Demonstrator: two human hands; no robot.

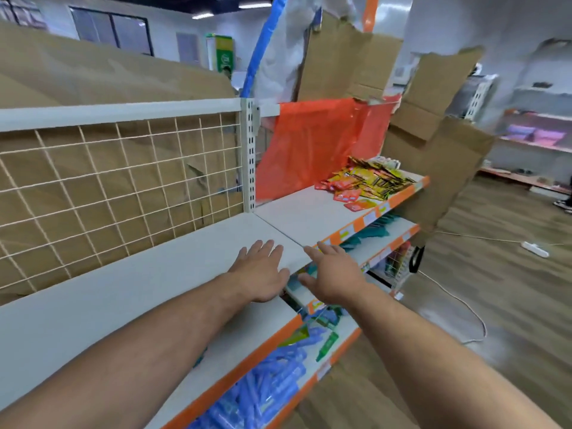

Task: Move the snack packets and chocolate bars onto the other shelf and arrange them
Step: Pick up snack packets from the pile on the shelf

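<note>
A: Hands, quick?
B: Left hand (263,274) and right hand (335,275) are both reaching forward, palms down, at the right end of the near shelf (123,292) by its front edge. Fingers (266,247) are spreading wide and straight on both hands, holding nothing (can't tell if the left is touching the board).
A: Target?
B: Snack packets (368,181) are lying in a loose yellow-and-red heap on the far shelf (297,215), at its right end, crowding the front edge. Too blurry to tell which are chocolate bars.
A: Relation for the grab?
B: The heap is sitting ahead and to the right of both hands, well apart from them. Its long axis is running along the front edge. The right hand is nearer, so I'm guessing it leads and the left follows to scoop.
A: Destination?
B: Probably the near shelf, the one the wire grid (108,181) is backing. I'm judging the move as not yet begun.
</note>
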